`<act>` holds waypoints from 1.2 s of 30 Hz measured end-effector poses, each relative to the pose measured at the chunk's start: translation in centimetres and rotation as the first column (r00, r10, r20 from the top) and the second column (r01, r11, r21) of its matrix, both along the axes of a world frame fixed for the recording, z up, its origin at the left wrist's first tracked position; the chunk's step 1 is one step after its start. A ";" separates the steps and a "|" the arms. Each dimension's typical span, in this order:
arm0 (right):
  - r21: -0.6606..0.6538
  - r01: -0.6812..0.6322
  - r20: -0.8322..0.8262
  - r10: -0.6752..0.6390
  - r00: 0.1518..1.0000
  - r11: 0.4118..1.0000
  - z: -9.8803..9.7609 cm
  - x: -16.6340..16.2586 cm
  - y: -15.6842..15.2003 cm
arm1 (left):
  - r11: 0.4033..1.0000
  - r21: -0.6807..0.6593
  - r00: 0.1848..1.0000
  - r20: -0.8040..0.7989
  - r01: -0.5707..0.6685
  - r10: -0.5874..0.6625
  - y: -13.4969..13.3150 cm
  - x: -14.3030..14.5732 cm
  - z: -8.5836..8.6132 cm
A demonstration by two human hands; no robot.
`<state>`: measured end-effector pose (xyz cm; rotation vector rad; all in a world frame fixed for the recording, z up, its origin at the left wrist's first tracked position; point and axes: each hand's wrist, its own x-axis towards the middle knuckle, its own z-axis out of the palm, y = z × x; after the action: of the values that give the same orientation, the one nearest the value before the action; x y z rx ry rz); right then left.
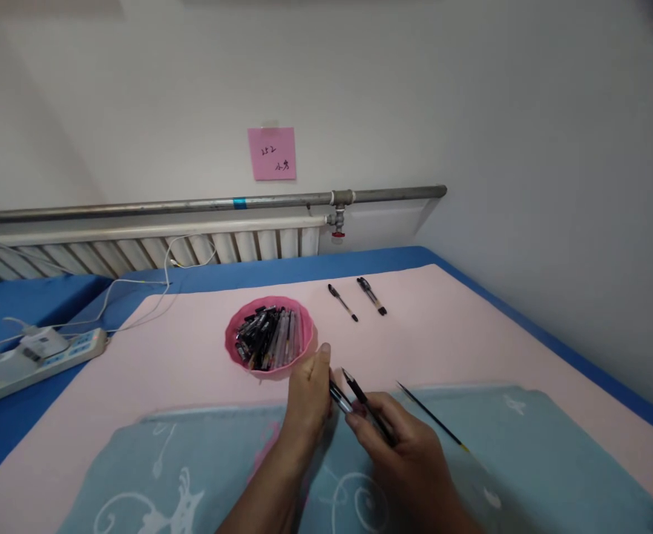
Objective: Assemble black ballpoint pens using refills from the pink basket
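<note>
My left hand [311, 389] is closed with the thumb on top, gripping the dark end of a black-and-clear pen [341, 399]. The other end of that pen reaches the fingertips of my right hand [407, 445]. Between its thumb and fingers, my right hand also holds an uncapped black pen [366, 400], its pointed tip facing up and to the left. Just right of that hand, a thin black pen refill [435, 417] lies on the blue-green cloth [215, 452]. Beyond my left hand stands a pink scalloped bowl [229, 337] full of black and clear pen parts.
Several capped pens lie on the pink sheet [443, 334] at the back, one single pen [343, 302] and a small group [372, 296]. A power strip [76, 352] with plugs and white cables sits at left. Behind are a radiator [237, 245] and pipe [282, 201].
</note>
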<state>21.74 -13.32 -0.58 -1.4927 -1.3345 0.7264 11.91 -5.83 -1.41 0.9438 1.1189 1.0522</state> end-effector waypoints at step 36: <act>-0.260 -0.067 -0.674 -0.132 0.727 0.963 -0.1 1.0 1.1 | 0.861 0.035 0.758 0.457 0.508 -0.465 -0.4 -0.4 0.6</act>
<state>22.77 -12.18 -0.67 -1.2390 -0.6431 1.3271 11.49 -6.28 -0.81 0.7987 0.4801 0.7216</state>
